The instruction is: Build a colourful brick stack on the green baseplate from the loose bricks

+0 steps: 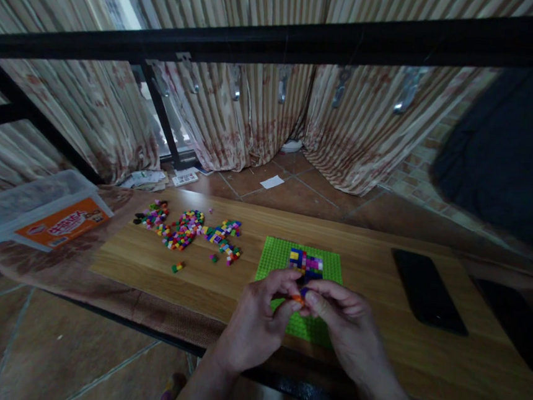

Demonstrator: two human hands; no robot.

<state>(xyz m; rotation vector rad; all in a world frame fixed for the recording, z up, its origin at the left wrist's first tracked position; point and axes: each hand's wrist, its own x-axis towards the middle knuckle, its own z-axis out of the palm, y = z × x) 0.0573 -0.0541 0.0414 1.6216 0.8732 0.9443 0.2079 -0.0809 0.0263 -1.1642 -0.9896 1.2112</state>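
Observation:
Both hands meet above the near part of a green studded baseplate (273,253). Between the fingertips of my left hand (263,315) is a small orange toy brick (298,299). My right hand (343,315) pinches a dark blue or purple toy brick (304,292), right against the orange one. Whether the two bricks are joined I cannot tell. Just beyond my fingers, a patch of multicoloured bricks (306,261) is fixed on the baseplate; its near side is partly hidden by my hands.
Loose coloured bricks (187,227) lie in a winding pile on the wooden board (138,276), left of the baseplate. A clear plastic box (28,204) with an orange label stands at the far left. A black phone-like slab (429,292) lies to the right.

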